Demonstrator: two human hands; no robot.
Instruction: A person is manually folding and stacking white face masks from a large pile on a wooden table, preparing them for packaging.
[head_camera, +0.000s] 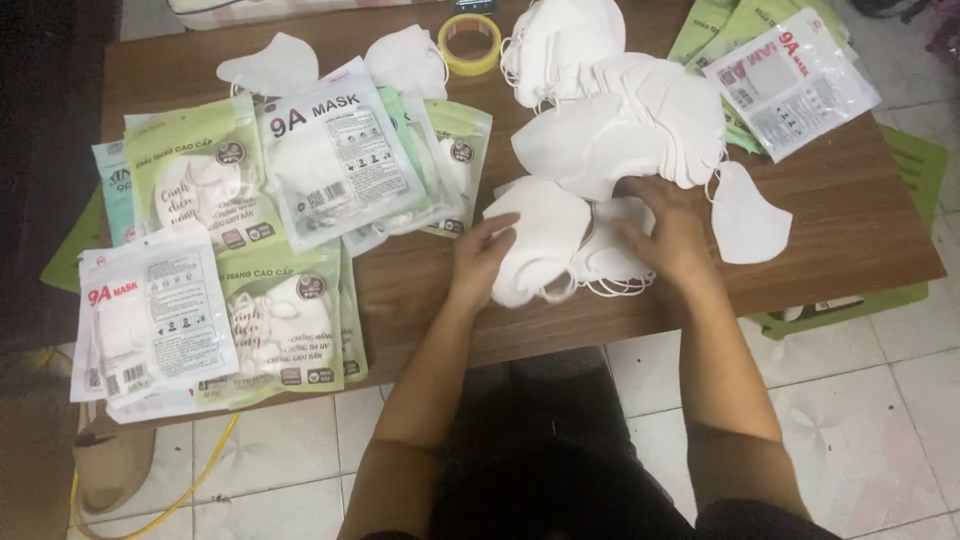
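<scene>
Far left of the small stack of folded white fabric face masks (540, 240), sealed clear and green plastic mask packets (250, 250) overlap across the brown wooden table (420, 275). Above and left of the stack sits a yellow roll of tape (470, 43). The left hand (480, 258) grips the stack's left edge, thumb on top, fingers curled beneath. The stack lies near the table's front edge. The right hand (668, 232) presses flat on masks just right of the stack, fingers spread. Behind the stack rises a bigger heap of loose white masks (610, 110); further right lie a single white mask (745, 215) and more packets (790, 80).
</scene>
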